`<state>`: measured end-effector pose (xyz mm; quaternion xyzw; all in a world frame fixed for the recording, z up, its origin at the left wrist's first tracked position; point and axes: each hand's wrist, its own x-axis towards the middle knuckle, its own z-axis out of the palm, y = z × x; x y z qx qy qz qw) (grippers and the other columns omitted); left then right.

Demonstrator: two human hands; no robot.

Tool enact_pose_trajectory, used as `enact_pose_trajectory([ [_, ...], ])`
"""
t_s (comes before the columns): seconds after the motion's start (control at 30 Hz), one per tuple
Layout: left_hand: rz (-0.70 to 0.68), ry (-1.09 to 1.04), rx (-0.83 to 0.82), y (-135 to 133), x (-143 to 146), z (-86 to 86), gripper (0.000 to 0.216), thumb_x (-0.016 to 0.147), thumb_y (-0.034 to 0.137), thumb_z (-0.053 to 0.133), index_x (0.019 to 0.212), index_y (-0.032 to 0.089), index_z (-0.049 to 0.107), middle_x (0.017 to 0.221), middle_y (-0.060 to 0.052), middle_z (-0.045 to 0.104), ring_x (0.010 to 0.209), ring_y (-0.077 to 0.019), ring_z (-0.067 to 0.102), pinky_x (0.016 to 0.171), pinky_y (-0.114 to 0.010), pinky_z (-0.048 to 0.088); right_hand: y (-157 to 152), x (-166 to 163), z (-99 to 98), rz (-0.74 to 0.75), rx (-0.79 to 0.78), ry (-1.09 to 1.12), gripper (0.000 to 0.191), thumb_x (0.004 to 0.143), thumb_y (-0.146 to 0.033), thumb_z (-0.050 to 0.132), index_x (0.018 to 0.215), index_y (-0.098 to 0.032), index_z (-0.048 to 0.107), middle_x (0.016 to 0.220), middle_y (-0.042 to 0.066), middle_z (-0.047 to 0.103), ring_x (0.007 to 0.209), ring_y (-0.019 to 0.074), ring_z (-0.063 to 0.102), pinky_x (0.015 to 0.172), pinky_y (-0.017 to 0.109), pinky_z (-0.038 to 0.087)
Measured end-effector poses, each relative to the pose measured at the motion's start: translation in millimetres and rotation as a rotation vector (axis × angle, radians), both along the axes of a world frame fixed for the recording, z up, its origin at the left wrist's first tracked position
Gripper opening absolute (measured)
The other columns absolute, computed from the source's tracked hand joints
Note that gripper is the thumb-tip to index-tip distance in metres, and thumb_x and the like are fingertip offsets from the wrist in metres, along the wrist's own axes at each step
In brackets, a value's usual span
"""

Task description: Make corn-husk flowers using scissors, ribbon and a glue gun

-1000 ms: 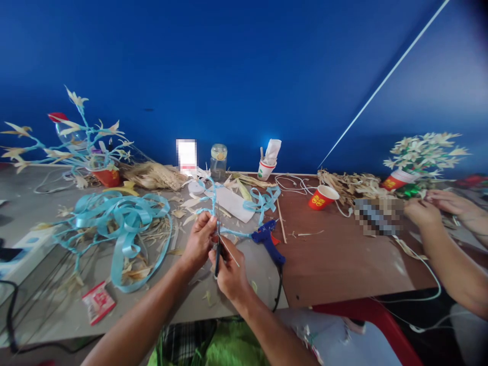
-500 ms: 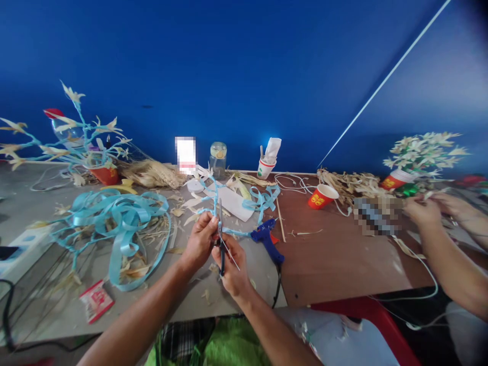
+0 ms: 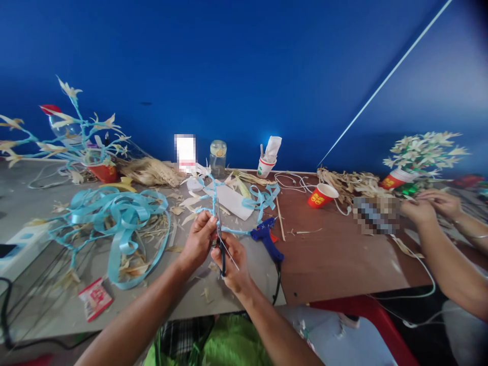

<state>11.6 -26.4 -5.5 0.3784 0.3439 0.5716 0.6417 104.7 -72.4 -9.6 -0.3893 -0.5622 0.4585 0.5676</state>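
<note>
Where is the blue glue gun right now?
The blue glue gun lies on the table near the middle of the head view, just to the right of the person's right hand, with the red paper cup farther back on its right.

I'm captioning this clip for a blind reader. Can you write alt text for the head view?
A person's left hand pinches a blue-wrapped stem while the right hand holds scissors against it, above a grey table littered with blue ribbon. A blue glue gun lies beside them; a co-worker's hands work at right.

No legible text anywhere.
</note>
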Motion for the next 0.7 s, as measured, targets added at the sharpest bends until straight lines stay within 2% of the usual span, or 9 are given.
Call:
enact_pose_trajectory([
  [0.1,-0.001,-0.01,-0.013,1.2,-1.0,1.4,0.032,0.07,0.039,0.067,0.065,0.018,0.043,0.054,0.007,0.04,0.042,-0.0027,0.03,0.04,-0.014,0.027,-0.8,-1.9,1.1,0.001,-0.024,0.034,0.04,0.075,-0.057,0.056,0.084,-0.019,0.06,0.069,0.0,0.051,0.063,0.0133,0.044,0.06,0.026,0.042],
  [0.3,0.02,-0.076,-0.029,8.0,-5.3,3.0,0.03,0.069,0.038,0.067,0.068,0.02,0.043,0.056,0.008,0.038,0.04,-0.0032,0.028,0.035,-0.014,0.022,-5.3,1.3,4.3,0.171,-0.133,0.05,0.053,0.067,-0.069,0.054,0.086,-0.019,0.058,0.064,-0.002,0.043,0.052,0.0092,0.034,0.046,0.021,0.032],
  [0.5,0.04,-0.039,-0.021,5.4,-3.6,5.8,0.033,0.067,0.038,0.07,0.065,0.018,0.043,0.054,0.008,0.037,0.041,-0.0021,0.028,0.037,-0.013,0.023,-0.9,2.1,11.0,0.121,-0.062,0.064,0.045,0.071,-0.063,0.056,0.081,-0.019,0.062,0.064,-0.002,0.045,0.055,0.0105,0.039,0.054,0.024,0.041],
  [0.7,0.054,0.015,-0.004,3.3,-3.2,5.2,0.036,0.065,0.04,0.071,0.063,0.018,0.043,0.054,0.007,0.04,0.041,-0.0026,0.03,0.038,-0.015,0.026,1.4,0.6,6.3,0.092,-0.044,0.058,0.036,0.073,-0.055,0.059,0.083,-0.02,0.063,0.068,-0.001,0.05,0.06,0.0132,0.045,0.061,0.027,0.043],
])
